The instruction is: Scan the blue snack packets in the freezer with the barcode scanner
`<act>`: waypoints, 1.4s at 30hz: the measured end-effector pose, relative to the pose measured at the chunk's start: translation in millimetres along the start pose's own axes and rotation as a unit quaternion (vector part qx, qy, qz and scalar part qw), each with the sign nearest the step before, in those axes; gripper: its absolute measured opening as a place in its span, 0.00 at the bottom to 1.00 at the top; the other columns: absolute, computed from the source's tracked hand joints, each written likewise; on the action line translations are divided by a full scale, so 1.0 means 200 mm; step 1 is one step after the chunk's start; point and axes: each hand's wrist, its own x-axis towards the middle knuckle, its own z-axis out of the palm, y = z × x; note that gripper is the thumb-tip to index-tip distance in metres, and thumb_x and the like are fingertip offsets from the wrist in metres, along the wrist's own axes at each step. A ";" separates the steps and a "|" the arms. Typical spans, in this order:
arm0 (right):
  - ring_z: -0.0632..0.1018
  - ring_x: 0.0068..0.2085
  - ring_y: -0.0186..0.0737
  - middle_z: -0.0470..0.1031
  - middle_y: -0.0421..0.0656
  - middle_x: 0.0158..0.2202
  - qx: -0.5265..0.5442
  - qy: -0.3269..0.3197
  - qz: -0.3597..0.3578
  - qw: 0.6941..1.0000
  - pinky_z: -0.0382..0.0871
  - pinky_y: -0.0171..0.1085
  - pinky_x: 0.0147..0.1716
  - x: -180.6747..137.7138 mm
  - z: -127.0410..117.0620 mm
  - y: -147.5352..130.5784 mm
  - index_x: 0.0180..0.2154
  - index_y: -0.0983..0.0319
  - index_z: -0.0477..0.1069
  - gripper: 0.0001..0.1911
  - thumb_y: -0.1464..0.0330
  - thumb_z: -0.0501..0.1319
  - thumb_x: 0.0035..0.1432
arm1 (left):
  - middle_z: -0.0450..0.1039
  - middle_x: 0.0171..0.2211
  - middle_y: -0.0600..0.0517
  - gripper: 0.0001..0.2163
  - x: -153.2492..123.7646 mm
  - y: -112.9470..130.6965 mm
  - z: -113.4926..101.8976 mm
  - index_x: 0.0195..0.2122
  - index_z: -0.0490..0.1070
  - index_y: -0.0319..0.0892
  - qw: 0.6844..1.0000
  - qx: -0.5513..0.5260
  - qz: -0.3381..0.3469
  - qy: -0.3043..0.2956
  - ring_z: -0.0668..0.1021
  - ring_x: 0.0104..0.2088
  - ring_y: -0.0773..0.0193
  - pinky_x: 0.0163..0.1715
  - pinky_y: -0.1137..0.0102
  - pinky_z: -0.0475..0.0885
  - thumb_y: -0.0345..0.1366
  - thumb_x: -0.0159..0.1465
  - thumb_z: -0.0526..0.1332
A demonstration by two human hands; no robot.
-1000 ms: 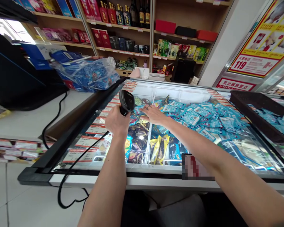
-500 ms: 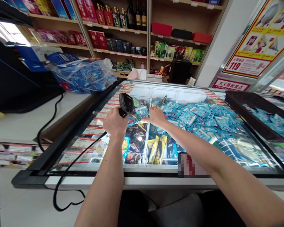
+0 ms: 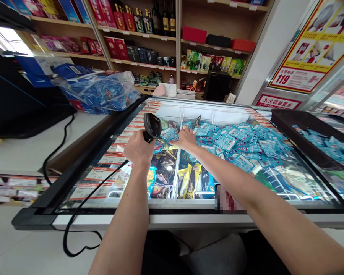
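My left hand is wrapped round the handle of a black corded barcode scanner, whose head points at the packets in front of it. My right hand reaches over the open chest freezer and pinches a light blue packet right beside the scanner head. A heap of the same light blue packets covers the freezer's right half. Below my hands lie yellow and dark ice cream wrappers.
A black basket with more blue packets sits on the freezer at right. A clear plastic bag of blue goods lies on the white counter at left, beside a black monitor. The scanner's cable hangs to the floor. Shelves of goods stand behind.
My right hand went from lying flat over the packets to pinching one blue packet, then drew it close to the scanner head. The left hand and scanner stayed nearly still.
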 end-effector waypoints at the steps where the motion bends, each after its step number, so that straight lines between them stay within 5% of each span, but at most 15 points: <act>1: 0.64 0.58 0.60 0.67 0.58 0.53 0.014 0.003 0.000 1.000 0.62 0.51 0.53 0.00 0.00 0.00 0.45 0.67 0.70 0.35 0.49 0.70 0.40 | 0.76 0.40 0.48 0.17 0.00 0.00 0.00 0.46 0.70 0.48 1.000 0.001 0.002 -0.001 0.77 0.38 0.52 0.29 0.66 0.61 0.49 0.59 0.56; 7: 0.74 0.39 0.42 0.72 0.42 0.37 0.190 0.076 0.024 0.979 0.67 0.41 0.41 0.02 -0.08 0.17 0.43 0.60 0.65 0.15 0.68 0.63 0.52 | 0.76 0.40 0.47 0.18 -0.02 0.03 0.00 0.48 0.70 0.47 0.999 0.003 0.036 -0.014 0.76 0.39 0.52 0.29 0.66 0.59 0.48 0.59 0.56; 11: 0.72 0.31 0.37 0.69 0.36 0.28 0.234 0.179 -0.023 0.955 0.65 0.38 0.37 -0.02 -0.24 0.43 0.42 0.58 0.64 0.13 0.69 0.59 0.52 | 0.76 0.40 0.48 0.20 -0.04 0.09 0.02 0.47 0.70 0.47 0.995 -0.005 0.097 -0.016 0.77 0.38 0.52 0.28 0.66 0.58 0.49 0.57 0.58; 19: 0.71 0.25 0.35 0.68 0.33 0.23 0.311 0.246 -0.065 0.916 0.63 0.36 0.33 -0.16 -0.47 0.88 0.43 0.58 0.62 0.13 0.67 0.57 0.55 | 0.76 0.42 0.50 0.18 -0.10 0.31 0.06 0.46 0.71 0.46 0.980 -0.025 0.194 -0.034 0.77 0.42 0.55 0.30 0.68 0.60 0.46 0.57 0.59; 32: 0.71 0.28 0.38 0.65 0.34 0.23 0.307 0.221 -0.013 0.926 0.68 0.41 0.39 -0.21 -0.41 1.10 0.49 0.59 0.62 0.17 0.65 0.55 0.57 | 0.77 0.42 0.50 0.18 -0.14 0.68 0.04 0.45 0.71 0.46 0.958 -0.030 0.265 -0.109 0.77 0.41 0.57 0.32 0.70 0.64 0.49 0.58 0.58; 42: 0.73 0.29 0.38 0.66 0.34 0.23 0.357 0.213 0.005 0.910 0.71 0.40 0.36 -0.16 -0.38 1.17 0.49 0.58 0.62 0.17 0.65 0.56 0.57 | 0.77 0.43 0.52 0.15 -0.20 0.70 0.13 0.43 0.71 0.46 0.944 -0.021 0.306 -0.117 0.78 0.40 0.57 0.30 0.69 0.62 0.46 0.58 0.58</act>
